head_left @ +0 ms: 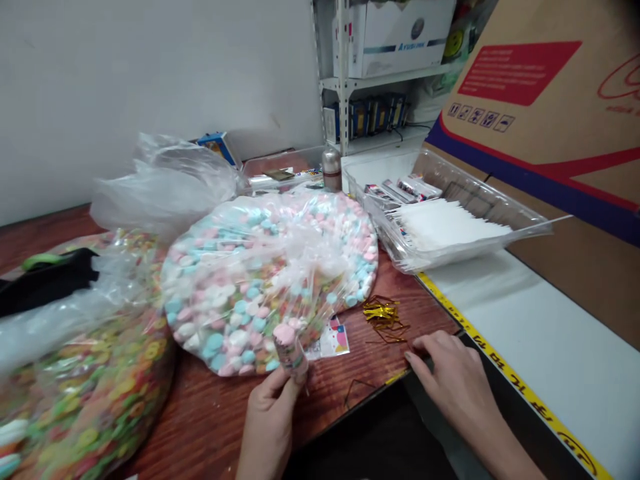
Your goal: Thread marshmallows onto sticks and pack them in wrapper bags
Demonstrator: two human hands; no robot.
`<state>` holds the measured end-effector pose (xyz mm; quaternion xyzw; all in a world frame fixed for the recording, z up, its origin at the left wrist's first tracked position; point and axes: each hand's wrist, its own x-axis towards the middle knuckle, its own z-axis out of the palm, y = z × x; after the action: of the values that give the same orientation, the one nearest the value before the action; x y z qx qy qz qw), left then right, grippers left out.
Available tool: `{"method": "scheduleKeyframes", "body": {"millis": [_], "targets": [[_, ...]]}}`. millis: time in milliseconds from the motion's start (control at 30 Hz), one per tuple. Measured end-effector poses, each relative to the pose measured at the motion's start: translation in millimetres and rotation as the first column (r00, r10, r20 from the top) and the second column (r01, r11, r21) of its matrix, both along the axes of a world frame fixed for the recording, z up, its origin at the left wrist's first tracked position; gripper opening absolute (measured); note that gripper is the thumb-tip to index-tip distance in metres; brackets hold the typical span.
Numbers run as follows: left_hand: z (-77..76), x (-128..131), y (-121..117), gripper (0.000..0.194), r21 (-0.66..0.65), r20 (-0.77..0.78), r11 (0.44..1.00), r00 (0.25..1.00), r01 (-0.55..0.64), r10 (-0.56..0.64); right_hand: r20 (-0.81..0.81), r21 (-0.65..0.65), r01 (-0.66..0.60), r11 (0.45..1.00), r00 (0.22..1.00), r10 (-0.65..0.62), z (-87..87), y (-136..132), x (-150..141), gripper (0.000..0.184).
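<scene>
My left hand [273, 407] is closed around the lower part of a small clear candy bag [295, 360], with a pink marshmallow candy [285, 335] at its top. Behind it lies a big clear bag of pastel marshmallow candies [240, 320]. At the table's front edge, my right hand [450, 370] has its fingers bent, with thumb and index tips close together; whether something thin is between them is too small to tell. Just beyond those fingertips is a loose bunch of gold twist ties [383, 313]. A printed card [336, 339] lies partly under the big bag.
At left sits a large bag of colourful ring candies [115, 400], with a black-and-green object [55, 273] on it. A clear plastic tray [415, 257] holds white sheets and small printed packets. A cardboard box [540, 133] leans at right. Yellow tape [520, 387] borders the white surface.
</scene>
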<state>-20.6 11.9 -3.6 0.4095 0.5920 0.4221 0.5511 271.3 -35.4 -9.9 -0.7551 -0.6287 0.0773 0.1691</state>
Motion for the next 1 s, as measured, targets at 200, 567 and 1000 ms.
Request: {"method": "scheduleKeyframes", "body": {"millis": [200,567,1000], "targets": [[11.3,2.5,-2.0,0.025,0.105,-0.17,0.99,0.983,0.089,-0.07,-0.137,0.001,-0.304,0.953,0.944,0.301,11.5,6.2,-51.8,0.006],[25.0,-12.3,-5.1,0.017,0.293,-0.563,0.922,0.825,0.252,-0.046,0.016,0.154,-0.318,0.936,0.948,0.319,-8.1,14.1,-81.4,0.021],[25.7,21.7,-30.7,0.017,0.463,-0.825,0.711,0.551,0.53,0.127,0.121,0.498,-0.38,0.779,0.921,0.371,9.0,10.0,-147.3,0.022]]}}
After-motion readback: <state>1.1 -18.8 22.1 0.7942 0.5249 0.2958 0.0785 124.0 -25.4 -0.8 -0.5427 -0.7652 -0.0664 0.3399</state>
